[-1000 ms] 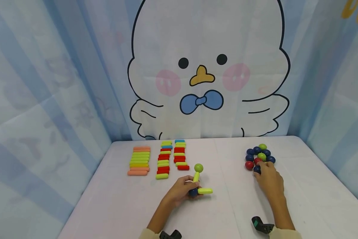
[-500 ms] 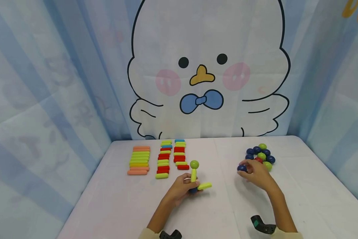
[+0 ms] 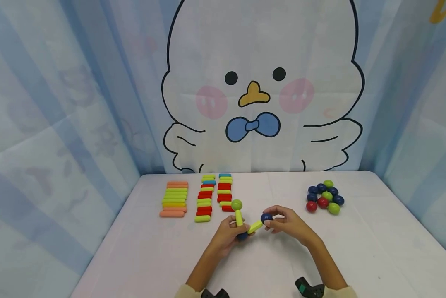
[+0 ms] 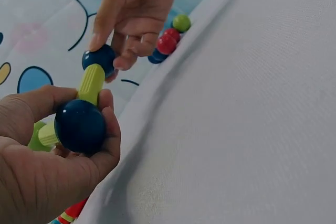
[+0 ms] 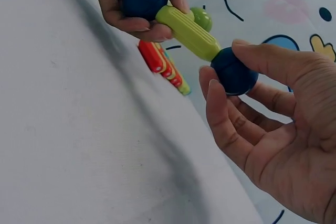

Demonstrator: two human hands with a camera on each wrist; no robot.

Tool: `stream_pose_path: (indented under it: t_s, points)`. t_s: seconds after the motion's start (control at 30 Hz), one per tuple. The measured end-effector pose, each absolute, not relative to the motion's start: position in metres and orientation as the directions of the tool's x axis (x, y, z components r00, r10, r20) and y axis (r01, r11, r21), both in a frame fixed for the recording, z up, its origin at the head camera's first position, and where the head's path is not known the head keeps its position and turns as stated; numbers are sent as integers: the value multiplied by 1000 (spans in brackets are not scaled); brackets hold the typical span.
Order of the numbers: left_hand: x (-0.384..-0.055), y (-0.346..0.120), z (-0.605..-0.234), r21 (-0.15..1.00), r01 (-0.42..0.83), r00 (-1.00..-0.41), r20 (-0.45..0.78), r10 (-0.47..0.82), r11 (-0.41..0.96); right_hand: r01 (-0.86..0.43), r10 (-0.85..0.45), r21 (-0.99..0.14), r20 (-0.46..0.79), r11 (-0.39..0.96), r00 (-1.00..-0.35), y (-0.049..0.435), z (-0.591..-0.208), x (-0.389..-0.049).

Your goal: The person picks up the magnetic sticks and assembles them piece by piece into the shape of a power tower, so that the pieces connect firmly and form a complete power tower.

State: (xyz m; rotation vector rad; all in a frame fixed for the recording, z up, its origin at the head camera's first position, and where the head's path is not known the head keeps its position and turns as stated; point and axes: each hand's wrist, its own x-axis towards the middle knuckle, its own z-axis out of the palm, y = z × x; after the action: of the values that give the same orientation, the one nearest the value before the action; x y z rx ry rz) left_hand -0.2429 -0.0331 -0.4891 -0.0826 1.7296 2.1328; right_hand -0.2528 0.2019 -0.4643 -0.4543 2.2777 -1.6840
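Observation:
My left hand [image 3: 224, 238] grips a dark blue ball [image 4: 81, 126] with two yellow-green rods fixed in it. One rod [image 3: 239, 218] points up and bears a green ball [image 3: 236, 204]; the other rod [image 5: 189, 32] points toward my right hand [image 3: 291, 225]. Between thumb and fingers, my right hand pinches a second dark blue ball [image 5: 234, 72] right at that rod's free end. In both wrist views this ball meets the rod tip. Both hands are above the middle of the white table [image 3: 275, 269].
On the back left lie a column of orange and yellow-green rods [image 3: 175, 198] and two columns of shorter red, yellow-green and blue rods [image 3: 204, 198]. A cluster of blue, red and green balls [image 3: 322, 202] sits at the back right. A printed curtain [image 3: 260, 157] stands behind the table.
My right hand has taken a dark blue ball from the cluster and brought it left to the rod's end. My left hand has turned the joined piece slightly, tilting the side rod upward.

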Motion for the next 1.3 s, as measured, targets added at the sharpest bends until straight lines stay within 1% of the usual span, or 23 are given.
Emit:
stream_pose_path:
  t_s: [0.1,0.23,0.4,0.53,0.77,0.87,0.9,1.0,1.03,1.1,1.13,1.2,1.23,1.3]
  points:
    - [-242,-32,-489,930,-329,-926,-283,250,-165,-79,-415,-964,-34,252,-909,201,-468,-254]
    - [-241,-31,-489,944,-319,-926,-293,239,-82,-36,-387,-964,-72,264,-919,203,-473,-255]
    - [-238,-35,-489,931,-364,-894,-357,273,26,51,-317,-950,-153,307,-936,204,-481,-254]
    - [-235,-38,-491,917,-385,-875,-398,275,103,90,-285,-940,-189,328,-940,203,-486,-252]
    - [-237,-41,-491,919,-347,-877,-389,284,186,56,-229,-930,-147,362,-962,196,-486,-254]
    - [-237,-43,-488,905,-315,-884,-389,259,285,41,-201,-926,-124,376,-972,194,-487,-254]
    - [-237,-44,-487,900,-286,-894,-375,246,330,35,-195,-924,-117,380,-974,193,-488,-254]
    - [-240,-52,-481,863,-165,-944,-278,176,477,30,-181,-919,-109,392,-977,193,-490,-254]
    - [-242,-55,-479,841,-117,-966,-220,137,529,30,-179,-918,-109,395,-978,193,-490,-254]
    - [-245,-63,-476,750,-26,-997,-68,38,661,27,-176,-918,-105,396,-979,193,-491,-254]
    - [-247,-68,-475,684,-1,-1000,13,-14,729,26,-174,-918,-103,397,-979,193,-491,-254]
    - [-251,-77,-475,538,11,-983,162,-90,843,22,-170,-917,-97,397,-981,193,-491,-254]
    - [-252,-82,-475,470,4,-969,221,-113,883,19,-168,-917,-93,398,-981,193,-491,-254]
    - [-254,-90,-477,349,-17,-949,290,-125,937,17,-158,-916,-88,401,-983,194,-492,-254]
